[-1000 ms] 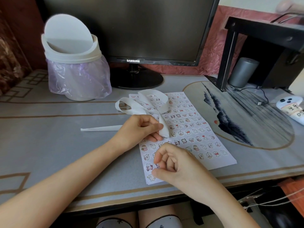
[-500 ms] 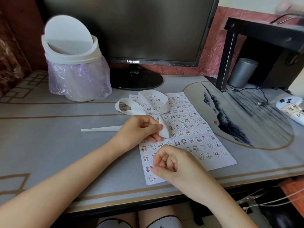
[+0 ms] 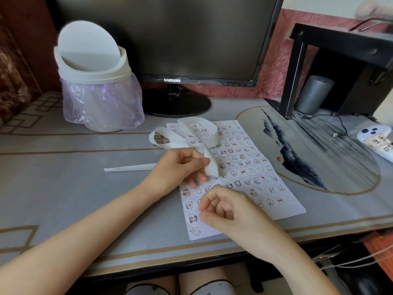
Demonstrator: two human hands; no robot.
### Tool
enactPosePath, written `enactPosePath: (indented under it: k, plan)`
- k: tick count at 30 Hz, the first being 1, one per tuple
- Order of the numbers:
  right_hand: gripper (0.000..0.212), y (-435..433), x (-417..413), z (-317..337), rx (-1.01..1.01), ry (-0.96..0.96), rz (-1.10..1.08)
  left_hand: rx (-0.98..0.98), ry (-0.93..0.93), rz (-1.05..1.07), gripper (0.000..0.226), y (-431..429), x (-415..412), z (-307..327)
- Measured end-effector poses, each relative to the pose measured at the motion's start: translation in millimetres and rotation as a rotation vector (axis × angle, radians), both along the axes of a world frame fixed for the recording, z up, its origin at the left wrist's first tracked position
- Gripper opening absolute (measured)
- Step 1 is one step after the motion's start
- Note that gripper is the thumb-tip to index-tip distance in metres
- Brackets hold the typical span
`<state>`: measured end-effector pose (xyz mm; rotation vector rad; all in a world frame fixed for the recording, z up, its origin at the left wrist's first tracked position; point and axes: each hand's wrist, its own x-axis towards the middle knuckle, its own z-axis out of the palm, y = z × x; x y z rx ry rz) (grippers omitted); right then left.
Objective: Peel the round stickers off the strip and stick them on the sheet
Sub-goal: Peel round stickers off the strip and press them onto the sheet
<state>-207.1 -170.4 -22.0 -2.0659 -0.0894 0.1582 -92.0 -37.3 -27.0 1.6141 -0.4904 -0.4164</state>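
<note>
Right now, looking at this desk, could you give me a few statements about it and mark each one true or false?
1. The left hand grips the white strip. True.
2. The bin stands to the right of the monitor. False: it stands to the monitor's left.
3. The sheet lies flat on the desk, in front of the monitor. True.
4. The monitor's screen is lit. False: it is dark.
5. The right hand rests on the bin. False: it is over the near end of the sheet, fingers curled.
</note>
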Motion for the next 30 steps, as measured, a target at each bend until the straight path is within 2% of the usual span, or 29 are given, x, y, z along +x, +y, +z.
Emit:
enactPosePath:
  k: [4,7,9,13,17,23,30]
  plan:
    - [0.011,-6,11,12,0.102,-0.136,-0.12,-0.021,-0.032,0.048,0.016,2,0,3]
    - [0.009,-15,27,15,-0.015,-0.31,-0.284,-0.064,-0.043,0.064,0.015,2,-1,5]
    - [0.01,-18,36,14,-0.094,-0.358,-0.33,-0.104,-0.043,0.075,0.015,2,-1,7]
    - [0.014,-19,43,12,-0.087,-0.382,-0.342,-0.154,-0.047,0.081,0.015,3,0,8]
    - [0.017,-16,45,12,0.01,-0.384,-0.311,-0.176,-0.043,0.067,0.017,3,1,7]
    - [0.013,-17,47,8,0.063,-0.414,-0.351,-0.188,-0.001,0.002,0.023,2,-1,8]
    - [0.017,-20,47,6,0.071,-0.436,-0.375,-0.152,-0.043,-0.032,0.009,3,-1,5]
